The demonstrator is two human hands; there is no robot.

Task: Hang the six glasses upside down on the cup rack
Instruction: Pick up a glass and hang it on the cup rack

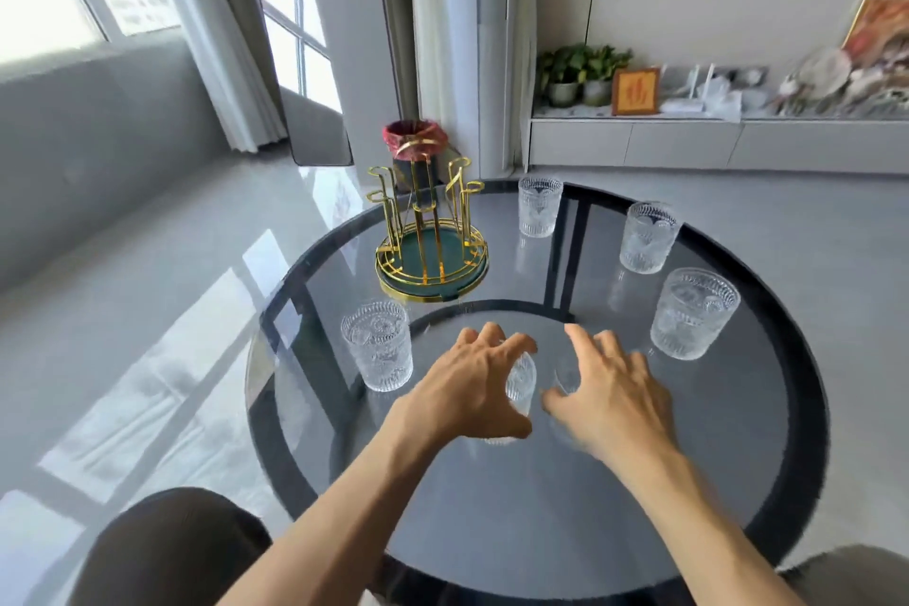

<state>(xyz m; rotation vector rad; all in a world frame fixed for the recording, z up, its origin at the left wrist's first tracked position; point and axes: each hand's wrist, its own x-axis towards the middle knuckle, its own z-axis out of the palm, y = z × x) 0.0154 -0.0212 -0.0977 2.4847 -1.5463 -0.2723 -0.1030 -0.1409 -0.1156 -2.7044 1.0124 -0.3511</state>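
Sunlit grey floor (147, 335) surrounded my round glass table (492, 531). My left hand (462, 389) spread wide over one glass (522, 384); my right hand (610, 399) hovered open, holding nothing.

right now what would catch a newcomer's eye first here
The gold cup rack stands empty at the far left of the round glass table. Nearer, the left hand and right hand reach around two glasses; four more stand upright around them.

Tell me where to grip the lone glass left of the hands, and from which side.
Grip the glass around its ribbed side wall, coming from its near right with the left hand. It stands upright, mouth up, with clear table around it, so a side grip probably eases inverting.
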